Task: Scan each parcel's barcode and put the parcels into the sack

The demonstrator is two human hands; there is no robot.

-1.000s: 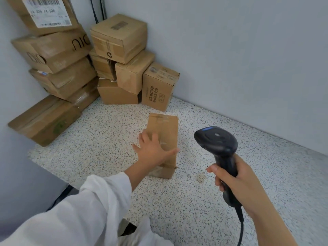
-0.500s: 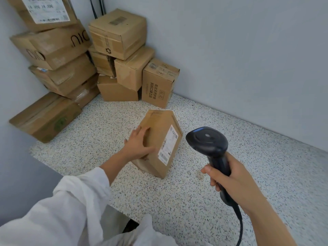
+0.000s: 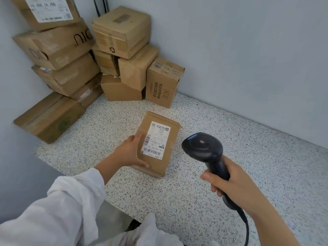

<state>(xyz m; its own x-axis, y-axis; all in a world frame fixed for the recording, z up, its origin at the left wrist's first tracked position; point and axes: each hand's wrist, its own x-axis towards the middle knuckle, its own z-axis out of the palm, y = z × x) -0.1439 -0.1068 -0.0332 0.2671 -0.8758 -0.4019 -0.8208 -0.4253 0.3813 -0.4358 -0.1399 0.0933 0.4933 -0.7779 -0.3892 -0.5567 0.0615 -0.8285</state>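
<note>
Cardboard parcel [image 3: 156, 165], white barcode label [image 3: 155, 140] up, near black scanner [image 3: 204, 150]

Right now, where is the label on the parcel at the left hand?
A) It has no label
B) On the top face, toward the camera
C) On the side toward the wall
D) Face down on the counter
B: the white label shows on the top face of the parcel, which the left hand grips by its edge; the right hand holds the scanner beside it.
</note>
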